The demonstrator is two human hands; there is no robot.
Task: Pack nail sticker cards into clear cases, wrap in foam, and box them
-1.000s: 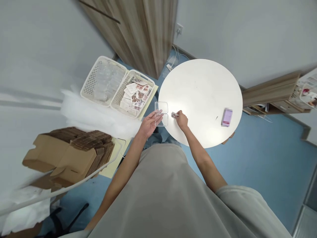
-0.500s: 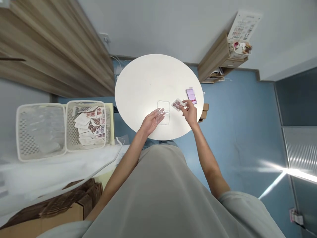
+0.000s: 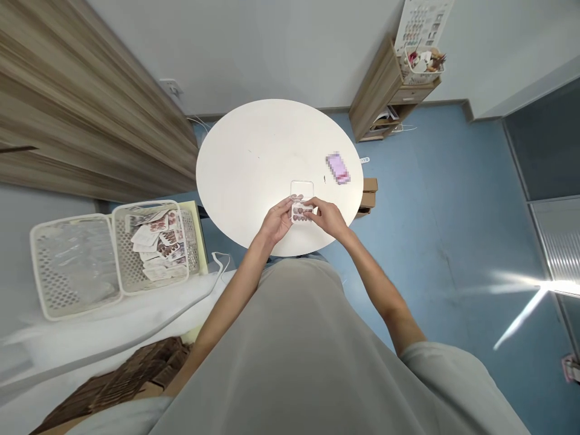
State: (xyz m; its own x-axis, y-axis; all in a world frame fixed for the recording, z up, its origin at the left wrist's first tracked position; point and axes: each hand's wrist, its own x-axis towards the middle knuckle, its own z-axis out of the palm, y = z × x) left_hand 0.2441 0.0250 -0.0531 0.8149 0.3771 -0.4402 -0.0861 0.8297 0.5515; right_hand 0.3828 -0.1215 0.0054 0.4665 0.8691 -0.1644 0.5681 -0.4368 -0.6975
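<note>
My left hand (image 3: 276, 222) holds a clear hinged plastic box (image 3: 301, 186) by its left side, over the near part of the round white table (image 3: 244, 133). The box's lid stands open, away from me. In the lower half lies a white card of press-on nails (image 3: 298, 212), with several small reddish-brown oval pieces in rows. My right hand (image 3: 330, 217) reaches in from the right, its thumb and fingers closed on the card's right side. The fingertips hide part of the card.
A blurred-out phone (image 3: 338, 168) lies on the table's right side, near a tiny dark piece (image 3: 324, 179). To the left stand a basket of printed packets (image 3: 115, 254) and a basket of clear plastic pieces (image 3: 38, 266). Cardboard boxes (image 3: 369, 192) are beyond the table's right edge.
My right hand has brought the card leftward from beside the phone into the lower half of the clear box. My left hand still holds the box. The view has shifted slightly.
</note>
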